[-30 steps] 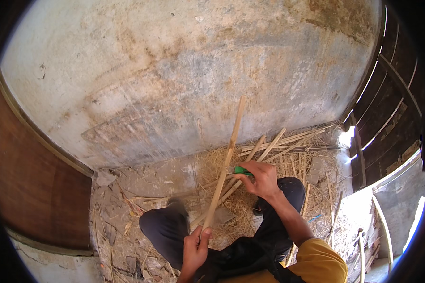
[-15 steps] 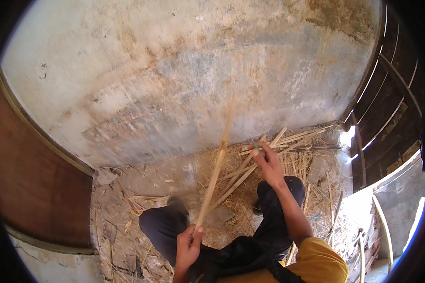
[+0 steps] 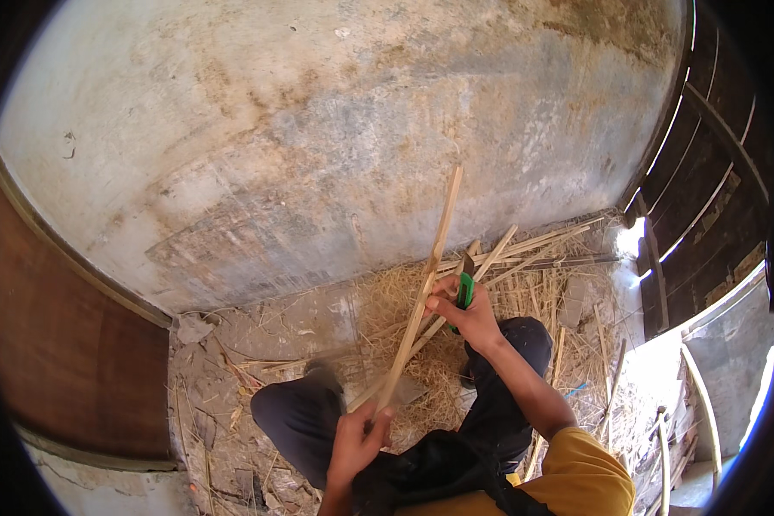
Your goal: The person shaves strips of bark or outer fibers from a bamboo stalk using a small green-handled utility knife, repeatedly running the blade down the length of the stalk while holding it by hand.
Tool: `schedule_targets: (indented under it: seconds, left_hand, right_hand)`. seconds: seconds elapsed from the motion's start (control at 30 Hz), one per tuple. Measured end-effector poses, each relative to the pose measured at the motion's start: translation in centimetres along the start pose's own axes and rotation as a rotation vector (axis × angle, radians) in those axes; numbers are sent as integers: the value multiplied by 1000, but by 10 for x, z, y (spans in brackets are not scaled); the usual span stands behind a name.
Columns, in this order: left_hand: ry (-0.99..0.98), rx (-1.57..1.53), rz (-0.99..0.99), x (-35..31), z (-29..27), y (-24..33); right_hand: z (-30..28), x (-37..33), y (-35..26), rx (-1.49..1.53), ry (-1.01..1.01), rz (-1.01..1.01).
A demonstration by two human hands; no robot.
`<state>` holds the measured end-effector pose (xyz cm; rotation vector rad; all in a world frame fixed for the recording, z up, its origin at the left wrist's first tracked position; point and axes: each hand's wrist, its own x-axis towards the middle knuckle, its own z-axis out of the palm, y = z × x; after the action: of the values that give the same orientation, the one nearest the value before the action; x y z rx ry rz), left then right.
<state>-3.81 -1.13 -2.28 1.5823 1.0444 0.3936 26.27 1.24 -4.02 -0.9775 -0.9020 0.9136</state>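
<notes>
Head view: your left hand (image 3: 359, 440) is clamped on the lower end of a wooden strip (image 3: 442, 225), raised above the floor (image 3: 258, 331); your right hand (image 3: 466, 311) grips a green knife (image 3: 465, 291), fingertips at the strip. Trimming appears underway; the remainder cannot be determined. Strip: pale, slender, browner mid-length.

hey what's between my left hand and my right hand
The head view shows the strip running between your left hand and right hand, with straw lower down behind it.
</notes>
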Motion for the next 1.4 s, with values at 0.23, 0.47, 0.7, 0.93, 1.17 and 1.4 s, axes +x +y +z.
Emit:
schedule_targets:
  seconds: [0.23, 0.47, 0.7, 0.93, 1.17, 1.4]
  left_hand:
    - [42, -108, 198, 37, 10, 12]
    - [19, -202, 144, 60, 22, 45]
    - [26, -261, 121, 66, 28, 38]
    - [-11, -365, 67, 66, 33, 39]
    - [41, -389, 69, 65, 30, 24]
    - [80, -544, -3, 56, 11, 34]
  right_hand:
    - [2, 0, 1, -93, -21, 37]
    - [4, 0, -3, -73, -43, 46]
    - [6, -2, -7, -44, -69, 23]
    - [2, -3, -9, 19, -73, 98]
    - [-19, 4, -12, 300, 118, 115]
    - [-47, 6, -13, -281, 200, 12]
